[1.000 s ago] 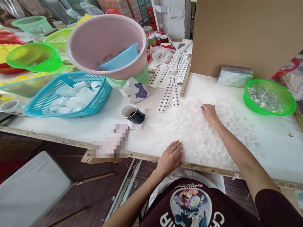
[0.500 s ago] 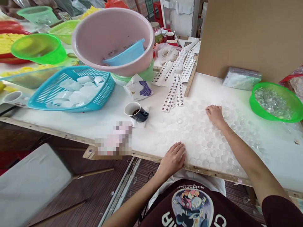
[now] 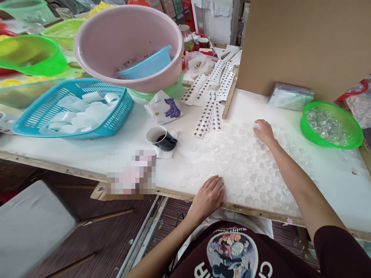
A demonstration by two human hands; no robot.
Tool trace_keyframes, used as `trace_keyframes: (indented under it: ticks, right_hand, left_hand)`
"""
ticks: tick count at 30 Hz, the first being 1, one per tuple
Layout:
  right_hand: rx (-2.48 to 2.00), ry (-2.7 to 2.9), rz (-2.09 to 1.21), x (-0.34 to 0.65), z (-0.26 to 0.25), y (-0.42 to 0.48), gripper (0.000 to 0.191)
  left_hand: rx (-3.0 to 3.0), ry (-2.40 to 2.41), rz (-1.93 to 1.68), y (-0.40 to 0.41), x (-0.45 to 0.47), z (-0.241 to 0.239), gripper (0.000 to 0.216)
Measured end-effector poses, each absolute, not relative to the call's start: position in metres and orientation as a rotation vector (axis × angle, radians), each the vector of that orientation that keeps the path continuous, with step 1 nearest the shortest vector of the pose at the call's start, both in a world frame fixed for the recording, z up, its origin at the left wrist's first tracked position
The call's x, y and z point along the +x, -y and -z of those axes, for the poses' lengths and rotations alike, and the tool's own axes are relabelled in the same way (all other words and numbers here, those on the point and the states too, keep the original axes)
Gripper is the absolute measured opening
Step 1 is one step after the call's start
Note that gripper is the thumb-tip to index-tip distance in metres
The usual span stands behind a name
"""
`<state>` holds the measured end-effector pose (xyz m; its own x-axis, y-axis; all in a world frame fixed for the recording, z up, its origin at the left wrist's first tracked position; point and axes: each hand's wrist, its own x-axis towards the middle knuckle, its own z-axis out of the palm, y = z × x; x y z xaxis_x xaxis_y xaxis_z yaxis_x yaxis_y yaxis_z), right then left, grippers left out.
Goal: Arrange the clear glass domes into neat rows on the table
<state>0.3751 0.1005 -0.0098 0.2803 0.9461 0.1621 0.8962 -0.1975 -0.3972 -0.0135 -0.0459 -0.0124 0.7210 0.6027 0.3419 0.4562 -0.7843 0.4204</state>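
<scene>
Many small clear plastic discs lie spread over the white tabletop. At the far side of the spread, my right hand reaches out with thumb and fingertips bent close together. A clear disc seems to be at those fingertips, though it is hard to make out. My left hand rests palm down on the table's near edge, left of the discs. Its fingers are stretched out and it holds nothing.
A green bowl of clear pieces stands right. Printed sticker strips lie behind the discs. To the left are a dark mug, a blue basket of white rolls and a large pink basin. A cardboard panel rises behind.
The view has turned slightly right. My right hand has shifted a little farther away across the discs, its thumb and fingers slightly changed in pose. My left hand stays at the table edge.
</scene>
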Motion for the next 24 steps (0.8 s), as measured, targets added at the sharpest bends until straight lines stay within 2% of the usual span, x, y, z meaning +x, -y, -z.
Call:
trace_keyframes:
  ticks: [3, 9, 14, 19, 24]
  right_hand:
    - [-2.171, 1.73, -0.236, 0.374, 0.01, -0.113, 0.027]
    - [-2.051, 1.574, -0.424, 0.37, 0.008, -0.117, 0.033]
    - [-2.051, 1.666, -0.377, 0.379, -0.003, -0.105, 0.022]
    - [-1.993, 1.931, -0.432, 0.369, -0.003, -0.085, 0.023]
    - [-2.02, 2.021, -0.313, 0.359, 0.003, -0.075, 0.028]
  left_hand:
    - [2.627, -0.839, -0.693, 0.046, -0.013, 0.012, 0.021]
    - [2.627, -0.855, -0.707, 0.047, -0.013, 0.013, 0.022]
    - [2.601, -0.86, -0.704, 0.048, -0.013, 0.014, 0.022]
    - [2.584, -0.861, -0.721, 0.048, -0.011, 0.013, 0.021]
    - [2.545, -0.85, -0.719, 0.048, -0.01, 0.011, 0.022]
